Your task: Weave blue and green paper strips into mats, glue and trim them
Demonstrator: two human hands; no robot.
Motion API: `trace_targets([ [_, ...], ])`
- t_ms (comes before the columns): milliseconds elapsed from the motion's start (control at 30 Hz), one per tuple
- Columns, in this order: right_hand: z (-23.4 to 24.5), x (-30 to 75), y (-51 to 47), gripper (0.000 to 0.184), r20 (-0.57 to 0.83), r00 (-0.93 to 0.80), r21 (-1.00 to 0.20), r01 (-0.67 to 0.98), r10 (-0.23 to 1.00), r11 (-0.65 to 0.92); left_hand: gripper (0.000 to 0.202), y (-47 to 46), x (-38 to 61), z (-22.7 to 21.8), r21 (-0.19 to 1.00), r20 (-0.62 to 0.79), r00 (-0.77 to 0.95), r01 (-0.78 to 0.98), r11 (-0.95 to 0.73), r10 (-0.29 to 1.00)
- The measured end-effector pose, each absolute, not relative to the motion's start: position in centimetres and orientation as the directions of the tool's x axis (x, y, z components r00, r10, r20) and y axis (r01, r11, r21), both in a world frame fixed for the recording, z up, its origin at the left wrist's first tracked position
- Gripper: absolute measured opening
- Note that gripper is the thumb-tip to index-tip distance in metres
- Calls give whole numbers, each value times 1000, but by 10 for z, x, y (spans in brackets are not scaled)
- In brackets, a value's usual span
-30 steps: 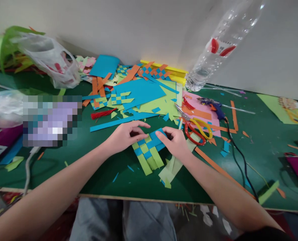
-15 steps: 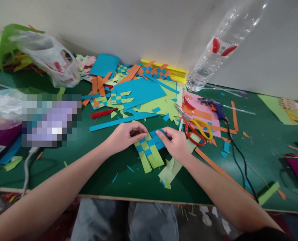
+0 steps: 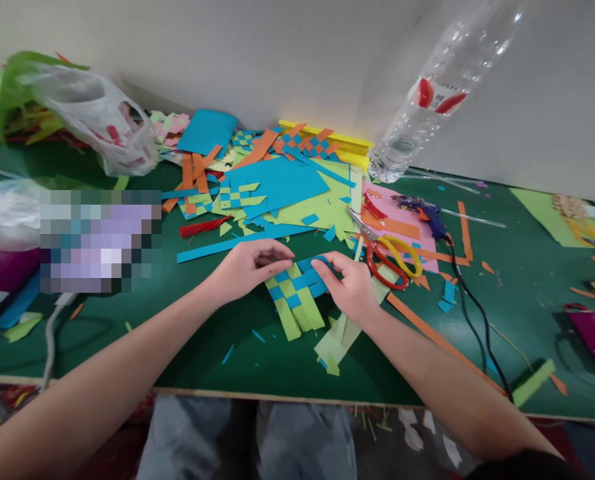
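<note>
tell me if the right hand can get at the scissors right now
Probably yes: the scissors lie uncovered right beside the right hand, though it is pinching the woven paper.

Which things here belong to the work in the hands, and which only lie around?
In use: woven paper mat, left hand, right hand.
Lying about: scissors, glue gun, plastic bottle, plastic bag, blue sheet.

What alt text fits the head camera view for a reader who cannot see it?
Two bare hands, left hand and right hand, pinch opposite edges of a woven paper mat of blue and light green strips on a green table. Red-and-yellow scissors lie right of the right hand, with a heap of coloured paper scraps and a clear plastic bottle behind.
</note>
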State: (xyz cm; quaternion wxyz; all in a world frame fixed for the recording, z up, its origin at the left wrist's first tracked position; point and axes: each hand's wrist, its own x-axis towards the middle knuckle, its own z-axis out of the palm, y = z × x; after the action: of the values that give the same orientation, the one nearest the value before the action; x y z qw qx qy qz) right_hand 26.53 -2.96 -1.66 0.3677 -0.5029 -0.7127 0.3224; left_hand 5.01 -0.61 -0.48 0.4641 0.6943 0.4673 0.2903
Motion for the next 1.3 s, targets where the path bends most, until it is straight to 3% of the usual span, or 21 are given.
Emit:
trace_targets([
  [300, -13, 266, -30, 25, 201, -301, -823, 464, 932, 327, 22, -5, 47, -7, 901, -21, 393, 406, -153, 919],
  [667, -15, 264, -27, 36, 36, -314, -860, 474, 949, 190, 22, -4, 47, -8, 908, 7, 351, 389, -152, 936],
  [1300, -18, 264, -26, 39, 129, -286, -787, 553, 950, 273, 21, -6, 48, -5, 920, 12, 353, 363, -149, 936],
])
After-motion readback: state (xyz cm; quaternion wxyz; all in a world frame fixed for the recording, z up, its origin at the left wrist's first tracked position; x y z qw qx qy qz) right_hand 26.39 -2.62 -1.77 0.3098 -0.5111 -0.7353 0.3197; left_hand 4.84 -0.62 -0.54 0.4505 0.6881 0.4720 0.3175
